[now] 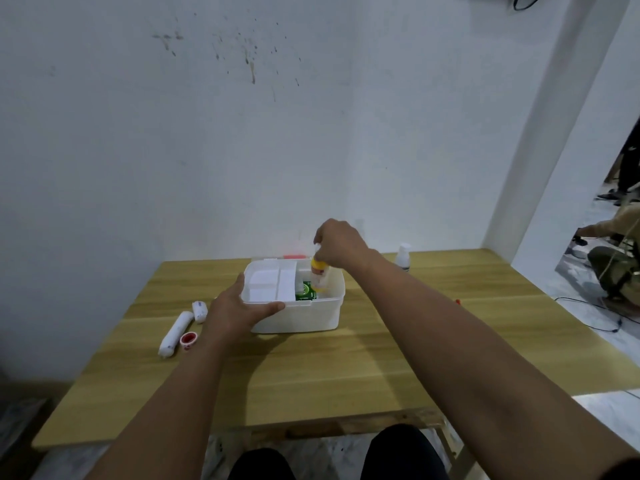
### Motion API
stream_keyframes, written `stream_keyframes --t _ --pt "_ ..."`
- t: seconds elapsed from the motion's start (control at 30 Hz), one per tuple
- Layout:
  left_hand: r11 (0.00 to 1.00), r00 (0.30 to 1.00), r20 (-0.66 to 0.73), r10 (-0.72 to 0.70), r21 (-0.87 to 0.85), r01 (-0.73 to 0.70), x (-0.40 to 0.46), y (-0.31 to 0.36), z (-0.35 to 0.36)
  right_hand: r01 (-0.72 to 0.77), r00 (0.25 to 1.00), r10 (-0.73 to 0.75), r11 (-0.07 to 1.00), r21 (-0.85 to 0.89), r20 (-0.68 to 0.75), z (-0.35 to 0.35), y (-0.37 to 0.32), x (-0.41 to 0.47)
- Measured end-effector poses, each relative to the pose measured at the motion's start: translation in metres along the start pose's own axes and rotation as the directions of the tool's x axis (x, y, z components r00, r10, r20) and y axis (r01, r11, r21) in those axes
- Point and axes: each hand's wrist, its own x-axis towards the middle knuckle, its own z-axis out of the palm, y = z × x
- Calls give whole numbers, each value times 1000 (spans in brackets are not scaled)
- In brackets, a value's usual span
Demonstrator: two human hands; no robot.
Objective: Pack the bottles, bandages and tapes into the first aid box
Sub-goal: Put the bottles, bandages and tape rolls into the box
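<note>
Right hand (341, 245), reaching from above, pinches the top of a small bottle (319, 271) with a yellow band and a pale body; its fingers are closed around the cap, and the bottle hangs upright with its lower part inside the right-hand section of the first aid box (304, 315). Left hand (235, 308) is spread against the box's near-left corner, thumb lying along the front rim, the other fingers on the left wall. Box: white, translucent, open at the top, standing near the middle of the wooden table (346, 368). A white divided tray (270, 280) fills its left half; a green packet (305, 291) sits in the right half just beside the bottle. Left of the box, on the table, lie 2 white bandage rolls, one long (175, 336) and one short (200, 310), close together, with 1 red-centred tape roll (188, 340) just beside the long one. A white bottle (403, 257) stands upright near the table's far edge, well apart from the box, against the white wall (242, 133).
</note>
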Motion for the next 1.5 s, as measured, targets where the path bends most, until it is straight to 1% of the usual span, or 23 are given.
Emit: stream_keyframes --t 0.13,0.4,0.5,0.67,0.8,0.87,0.97,1.07,1.17,1.27,1.33,1.4,1.5 --pt "1000 1000 -1 -4 -6 4 -1 1 -1 2 1000 -1 1000 30 -31 11 5 1" --pt "1000 1000 -7 10 2 -10 1 1 2 11 1000 -14 990 -142 -17 1 -5 1" --pt "1000 1000 3 -4 3 4 -1 0 0 8 1000 -7 988 -153 4 1 -3 -1" --pt "1000 1000 11 -25 7 25 1 -1 -1 9 998 -5 997 -79 60 25 15 -4" --pt "1000 1000 8 4 -11 -4 -3 3 -5 30 998 -30 1000 3 46 32 25 -12" --pt "998 999 -32 29 -51 -31 -7 9 -5 64 998 -65 997 42 27 29 27 -15" --pt "991 990 -140 12 -127 -30 -8 15 -2 82 995 -74 986 143 -64 18 33 -16" --pt "992 984 -179 5 -126 -28 -2 14 -1 15 984 13 988 157 -180 4 48 -7" --pt "993 986 -168 8 -114 -27 4 13 1 -123 968 123 992 14 -218 -10 69 2" --pt "994 988 -152 28 -104 -44 9 15 5 -336 936 310 929 -157 -167 -19 93 6" --pt "995 987 -158 31 -88 -45 10 12 9 -441 897 425 878 -184 -121 -21 111 7" --pt "996 985 -172 16 -85 -31 13 5 13 -480 877 475 865 -146 -69 -20 127 9" --pt "997 983 -183 -4 -79 -11 17 -3 18 -468 884 465 878 -103 -50 -16 145 11"
